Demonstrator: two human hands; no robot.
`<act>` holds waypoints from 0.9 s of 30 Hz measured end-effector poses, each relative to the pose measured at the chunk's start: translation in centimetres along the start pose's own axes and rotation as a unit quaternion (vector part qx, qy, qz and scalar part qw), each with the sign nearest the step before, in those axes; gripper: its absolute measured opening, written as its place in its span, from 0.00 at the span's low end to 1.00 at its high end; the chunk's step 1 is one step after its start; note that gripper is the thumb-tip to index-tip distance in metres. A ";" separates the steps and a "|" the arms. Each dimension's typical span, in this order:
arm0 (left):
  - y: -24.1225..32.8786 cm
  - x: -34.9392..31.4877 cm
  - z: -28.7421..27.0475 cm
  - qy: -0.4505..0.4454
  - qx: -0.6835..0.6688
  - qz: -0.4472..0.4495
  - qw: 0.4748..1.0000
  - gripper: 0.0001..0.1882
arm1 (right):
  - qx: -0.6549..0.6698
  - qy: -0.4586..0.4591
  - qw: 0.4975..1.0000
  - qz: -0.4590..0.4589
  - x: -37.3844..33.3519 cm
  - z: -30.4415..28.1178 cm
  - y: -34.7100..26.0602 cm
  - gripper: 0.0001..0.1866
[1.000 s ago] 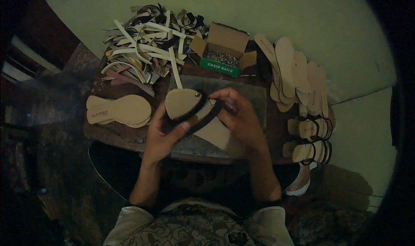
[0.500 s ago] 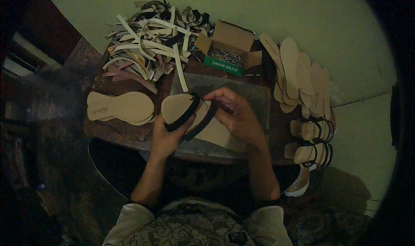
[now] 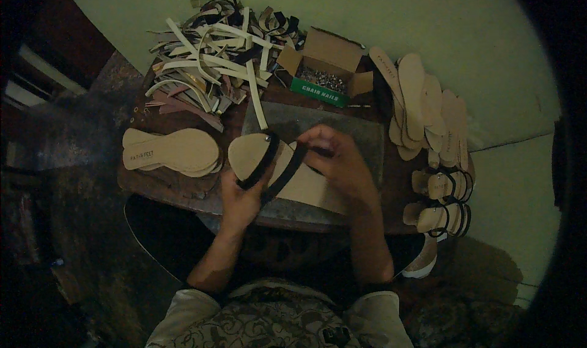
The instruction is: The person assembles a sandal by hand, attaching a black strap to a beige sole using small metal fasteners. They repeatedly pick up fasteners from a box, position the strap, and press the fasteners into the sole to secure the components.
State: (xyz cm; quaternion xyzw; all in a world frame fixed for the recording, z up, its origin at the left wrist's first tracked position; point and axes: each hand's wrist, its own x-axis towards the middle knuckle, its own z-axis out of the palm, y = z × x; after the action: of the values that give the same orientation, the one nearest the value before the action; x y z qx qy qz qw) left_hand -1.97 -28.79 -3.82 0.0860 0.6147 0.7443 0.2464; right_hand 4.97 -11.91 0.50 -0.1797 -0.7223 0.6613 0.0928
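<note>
Both hands are busy with one piece of footwear near the middle of the table, and I take this piece as the centre of my clock. Left hand (image 3: 241, 195) holds the tan sole (image 3: 246, 152) from about seven o'clock, its fingers and thumb closed on the near edge. Right hand (image 3: 335, 157), at three o'clock, has its thumb and fingertips brought together, pinching the upper end of the outer black strap (image 3: 284, 174). Inner black strap (image 3: 262, 161) crosses the rounded end of the sole, and one shiny stud (image 3: 268, 139) sits at its top. Pale material extends toward four o'clock; I cannot tell whether it belongs to the same sole or to another one below.

Beneath the work lies a dark grey board (image 3: 309, 117) on the brown wooden table (image 3: 394, 192). At nine o'clock, some loose soles (image 3: 177, 152) lie overlapping. At eleven, there is a tangled heap of cut strips (image 3: 202, 63), and one pale strip (image 3: 255, 94) points down toward the sole. An open green and brown box (image 3: 330, 48) with small metal nails (image 3: 321, 79) stands at one o'clock. Further soles (image 3: 411, 94) are leaning together at two o'clock, and strapped sandals (image 3: 441, 219) lie slightly past three.
</note>
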 end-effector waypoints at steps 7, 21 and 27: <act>0.6 -0.2 0.2 -0.012 0.054 -0.009 0.998 0.14 | 0.051 -0.014 0.998 0.027 0.3 -0.2 -0.2 0.08; -0.5 0.3 -0.4 -0.018 -0.014 -0.013 1.000 0.14 | 0.023 -0.018 0.998 0.058 0.5 -0.4 0.5 0.09; -1.9 0.4 -1.4 -0.061 0.190 0.175 0.964 0.15 | 0.022 -0.026 0.999 0.030 0.4 -0.7 1.5 0.09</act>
State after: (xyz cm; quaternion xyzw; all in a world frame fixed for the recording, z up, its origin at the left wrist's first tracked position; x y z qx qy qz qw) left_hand -2.42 -29.56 -5.98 0.2826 0.7038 0.6389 0.1288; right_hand 5.10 -11.03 -0.94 -0.1819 -0.7039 0.6842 0.0579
